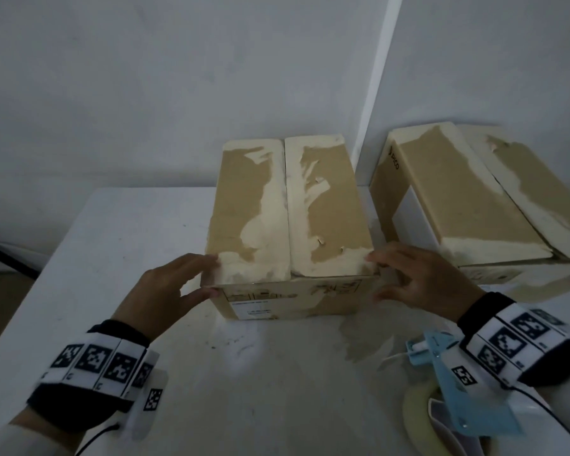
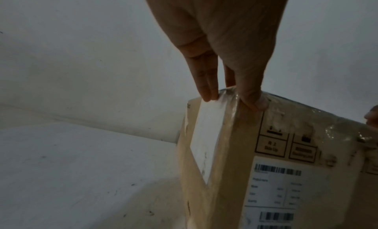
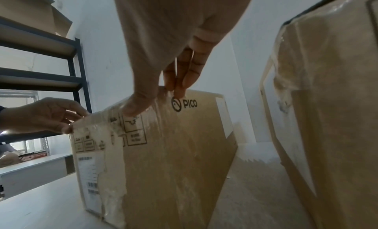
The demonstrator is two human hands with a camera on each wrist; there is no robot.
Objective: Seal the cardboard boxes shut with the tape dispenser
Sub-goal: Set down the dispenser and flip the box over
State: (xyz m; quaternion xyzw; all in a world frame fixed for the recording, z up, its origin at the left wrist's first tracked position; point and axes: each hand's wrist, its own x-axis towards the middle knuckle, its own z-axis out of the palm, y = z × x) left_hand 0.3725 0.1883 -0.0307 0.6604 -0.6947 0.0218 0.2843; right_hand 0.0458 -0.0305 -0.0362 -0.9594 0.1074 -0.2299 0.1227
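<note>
Landmark: near box (image 1: 290, 222), standing mid-desk (image 1: 79, 274), flaps folded down, centre seam bare of fresh tape; torn paper patches from old tape on top.

Left of the box: left hand (image 1: 168, 287) at its near-left top corner. Fingers (image 2: 206, 87) fairly straight, thumb on the front face, fingertips over the top edge. A light pinch of the corner, nothing else held.

Right of the box: right hand (image 1: 418, 281) mirrors this on the near-right top corner, thumb on the front face, fingers (image 3: 188, 77) on the side by the printed logo. Also a fingertip pinch.

Nearer than the box and to its right: blue tape dispenser (image 1: 454, 390), lying on the desk under the right wrist, untouched by either hand.

Further right of the box: second box (image 1: 468, 192), seam apparently also untaped.

Judgement: box being positioned; sealing not started.

Risks:
- Fingertip-only hold on slick old tape film; corners could slip if the box is dragged or turned.
- Flaps unsecured; letting go may allow them to spring up, so the seam gapes under the tape.
- Right wristband sits just over the dispenser; pulling back could knock it.
- Torn, fuzzy top surface may give new tape poor adhesion.
</note>
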